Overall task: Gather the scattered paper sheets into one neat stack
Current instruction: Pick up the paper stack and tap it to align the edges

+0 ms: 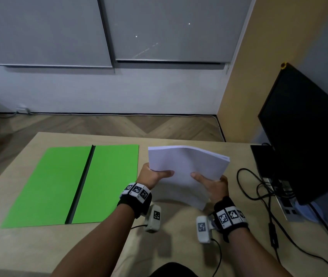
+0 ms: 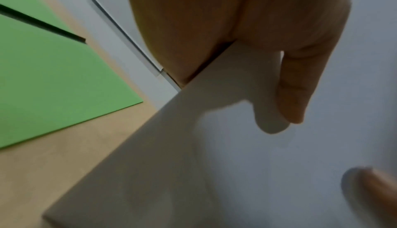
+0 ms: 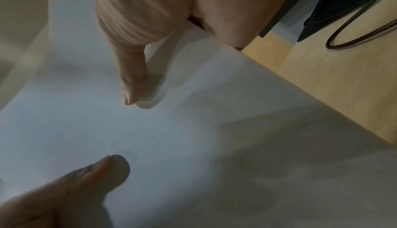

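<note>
1. At table left: green folder (image 1: 73,184), lying open and flat, spine dark.
2. Left hand (image 1: 151,175): thumb on top, fingers under the paper stack (image 1: 187,168), pinching its left edge.
3. Right hand (image 1: 213,185): same pinch at the right edge; stack held above the table (image 1: 39,248), sagging.
4. Right wrist view only: monitor (image 3: 300,2) badge.
5. Far right: cables (image 1: 259,188).

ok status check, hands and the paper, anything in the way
Left hand and right hand both grip the paper stack, thumbs on top. Stack held up off the table, bowed. Green folder lying open left, cables right.
</note>
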Action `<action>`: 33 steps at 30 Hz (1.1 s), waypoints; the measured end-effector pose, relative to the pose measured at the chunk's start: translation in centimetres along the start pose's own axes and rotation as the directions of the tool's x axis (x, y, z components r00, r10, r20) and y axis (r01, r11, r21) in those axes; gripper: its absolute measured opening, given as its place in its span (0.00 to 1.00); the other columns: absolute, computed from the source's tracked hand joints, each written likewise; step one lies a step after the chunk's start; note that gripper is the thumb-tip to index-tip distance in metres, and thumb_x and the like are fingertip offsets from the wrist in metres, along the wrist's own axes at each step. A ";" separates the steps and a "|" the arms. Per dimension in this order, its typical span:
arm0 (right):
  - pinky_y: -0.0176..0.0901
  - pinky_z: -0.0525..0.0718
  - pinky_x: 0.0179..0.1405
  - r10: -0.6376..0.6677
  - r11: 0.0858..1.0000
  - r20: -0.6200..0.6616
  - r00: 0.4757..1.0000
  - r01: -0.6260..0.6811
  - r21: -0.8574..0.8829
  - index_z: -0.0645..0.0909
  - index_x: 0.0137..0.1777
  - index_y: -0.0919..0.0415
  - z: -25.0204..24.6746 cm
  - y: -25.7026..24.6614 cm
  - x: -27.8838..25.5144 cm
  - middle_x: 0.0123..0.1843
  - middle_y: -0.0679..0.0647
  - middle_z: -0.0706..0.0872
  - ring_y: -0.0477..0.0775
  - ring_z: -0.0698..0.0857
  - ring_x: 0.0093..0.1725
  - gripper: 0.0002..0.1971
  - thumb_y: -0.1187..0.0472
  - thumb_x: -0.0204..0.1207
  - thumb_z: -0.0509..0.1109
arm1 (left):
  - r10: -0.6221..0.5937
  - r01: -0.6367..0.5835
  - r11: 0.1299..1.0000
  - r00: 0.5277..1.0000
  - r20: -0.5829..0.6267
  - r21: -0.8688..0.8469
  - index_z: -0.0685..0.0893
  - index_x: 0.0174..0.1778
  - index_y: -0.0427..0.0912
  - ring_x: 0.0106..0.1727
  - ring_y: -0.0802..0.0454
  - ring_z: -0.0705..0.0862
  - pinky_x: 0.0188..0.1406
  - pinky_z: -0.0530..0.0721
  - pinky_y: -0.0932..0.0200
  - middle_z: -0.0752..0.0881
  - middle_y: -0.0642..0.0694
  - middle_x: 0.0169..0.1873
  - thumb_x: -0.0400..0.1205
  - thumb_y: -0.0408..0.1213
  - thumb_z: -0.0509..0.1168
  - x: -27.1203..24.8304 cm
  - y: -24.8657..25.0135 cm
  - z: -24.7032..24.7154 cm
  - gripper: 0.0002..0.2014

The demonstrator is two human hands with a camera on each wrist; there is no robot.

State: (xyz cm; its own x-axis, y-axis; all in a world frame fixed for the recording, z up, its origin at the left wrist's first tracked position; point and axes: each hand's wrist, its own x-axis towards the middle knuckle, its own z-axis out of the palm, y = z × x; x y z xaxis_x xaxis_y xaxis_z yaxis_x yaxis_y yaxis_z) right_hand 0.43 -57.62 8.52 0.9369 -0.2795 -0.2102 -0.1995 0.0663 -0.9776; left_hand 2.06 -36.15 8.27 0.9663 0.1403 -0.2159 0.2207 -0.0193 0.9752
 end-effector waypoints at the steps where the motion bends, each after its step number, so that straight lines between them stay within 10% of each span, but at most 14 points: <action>1: 0.35 0.85 0.31 0.009 1.000 0.007 1.000 -0.009 -0.002 0.87 0.39 0.61 -0.1 0.0 0.3 0.39 0.52 0.92 0.46 0.90 0.35 0.14 0.65 0.57 0.88 | 0.004 -0.004 1.000 1.000 0.010 0.021 0.89 0.40 0.44 0.44 0.52 0.90 0.55 0.87 0.48 0.93 0.49 0.42 0.57 0.31 0.86 0.2 0.1 -0.1 0.18; 9: 0.29 0.81 0.23 -0.048 0.998 0.031 0.998 0.049 -0.035 0.87 0.36 0.60 -0.3 -2.5 1.8 0.34 0.48 0.89 0.37 0.87 0.25 0.10 0.67 0.60 0.86 | -0.037 0.037 0.999 0.999 0.000 0.005 0.89 0.39 0.43 0.45 0.47 0.89 0.50 0.88 0.54 0.91 0.47 0.40 0.63 0.24 0.83 1.4 2.3 1.4 0.15; 19: 0.43 0.86 0.40 -0.015 0.998 -0.030 0.999 0.013 -0.066 0.88 0.38 0.60 -1.0 -0.2 2.3 0.40 0.52 0.92 0.51 0.89 0.39 0.13 0.62 0.57 0.88 | -0.069 0.069 0.998 0.996 -0.061 0.001 0.88 0.37 0.42 0.34 0.56 0.86 0.31 0.83 0.68 0.89 0.50 0.34 0.64 0.25 0.83 0.9 1.5 2.8 0.13; 26: 0.37 0.84 0.35 -0.048 0.999 -0.057 0.997 0.048 0.001 0.86 0.37 0.57 -1.8 -1.6 2.8 0.37 0.45 0.89 0.44 0.87 0.35 0.11 0.64 0.61 0.87 | -0.061 0.062 0.997 0.998 -0.026 0.035 0.90 0.40 0.40 0.45 0.45 0.91 0.48 0.90 0.51 0.92 0.43 0.42 0.60 0.33 0.86 1.5 2.8 3.7 0.16; 33: 0.43 0.87 0.44 -0.021 0.998 -0.070 0.997 0.017 -0.059 0.88 0.38 0.58 -1.7 -0.5 3.0 0.42 0.51 0.92 0.49 0.89 0.40 0.13 0.60 0.57 0.89 | -0.095 0.096 0.995 0.995 -0.040 0.016 0.89 0.37 0.44 0.40 0.50 0.89 0.40 0.87 0.59 0.91 0.49 0.37 0.62 0.31 0.85 1.2 1.6 4.0 0.14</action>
State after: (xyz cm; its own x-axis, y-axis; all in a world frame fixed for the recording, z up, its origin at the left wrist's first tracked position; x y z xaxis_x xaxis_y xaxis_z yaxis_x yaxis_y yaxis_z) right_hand 2.85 -60.07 8.40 0.9183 -0.3475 -0.1896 -0.2004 0.0048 -0.9797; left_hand 4.10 -39.93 9.33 0.9347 0.1813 -0.3057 0.3145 -0.0213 0.9490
